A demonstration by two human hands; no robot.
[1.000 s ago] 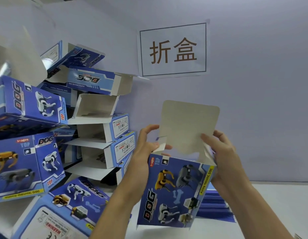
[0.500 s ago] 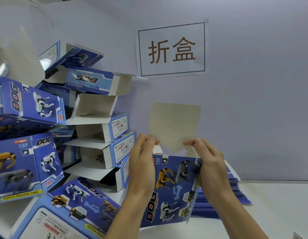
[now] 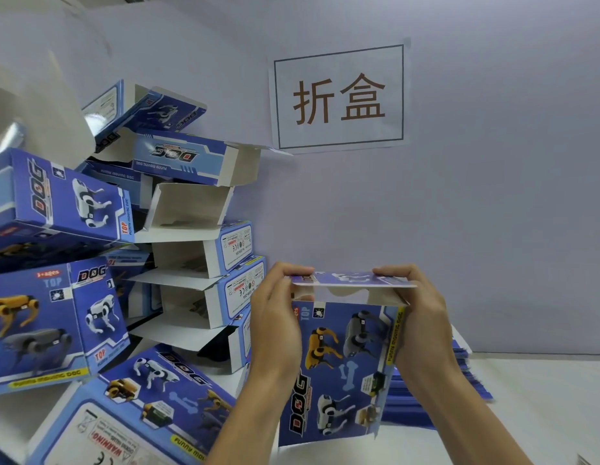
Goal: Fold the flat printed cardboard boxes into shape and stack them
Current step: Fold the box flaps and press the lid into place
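I see my left hand [image 3: 275, 327] and right hand [image 3: 422, 327] gripping the upright blue printed cardboard box [image 3: 339, 367] between them, fingers pinching its top flap [image 3: 352, 279] level; folded blue boxes [image 3: 178, 250] pile left of my grip.

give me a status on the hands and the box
Left hand and right hand grip the box. Top flap folded flat, not tucked. Nothing in the way.

White table [image 3: 543, 414] runs along lilac wall. At left, leaning heap of folded blue printed dog boxes [image 3: 131, 297] sits on it, lowest box [image 3: 134, 414] lying tilted, warning panel up. Right of centre, stack of flat blue box blanks [image 3: 459, 380] rests on tabletop, near wall.
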